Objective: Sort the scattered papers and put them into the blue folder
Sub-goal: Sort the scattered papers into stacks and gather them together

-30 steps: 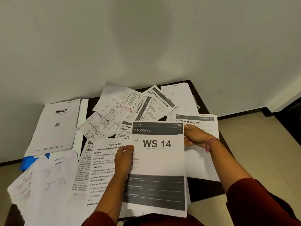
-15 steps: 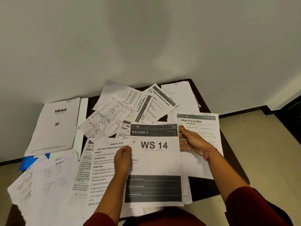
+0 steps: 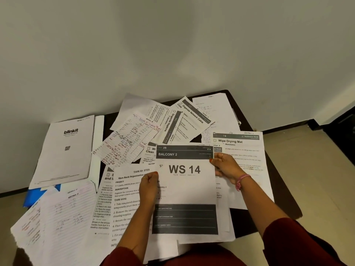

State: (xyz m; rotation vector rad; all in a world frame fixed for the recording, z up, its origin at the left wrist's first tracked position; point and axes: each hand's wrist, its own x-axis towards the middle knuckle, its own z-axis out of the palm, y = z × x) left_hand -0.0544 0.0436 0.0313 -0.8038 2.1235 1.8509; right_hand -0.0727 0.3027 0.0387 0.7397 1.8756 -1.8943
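Hands, two: my left hand and right hand pinch one WS 14 sheet by its edges; since before, the right has slid upward.

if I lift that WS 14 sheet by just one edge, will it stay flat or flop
Likely flop: the WS 14 sheet looks like one thin page, gripped at both sides by the left hand and right hand. Probably very light, and may slide over the papers underneath.

A plain room, maybe a home: small dark table against a bare wall, tiled floor.
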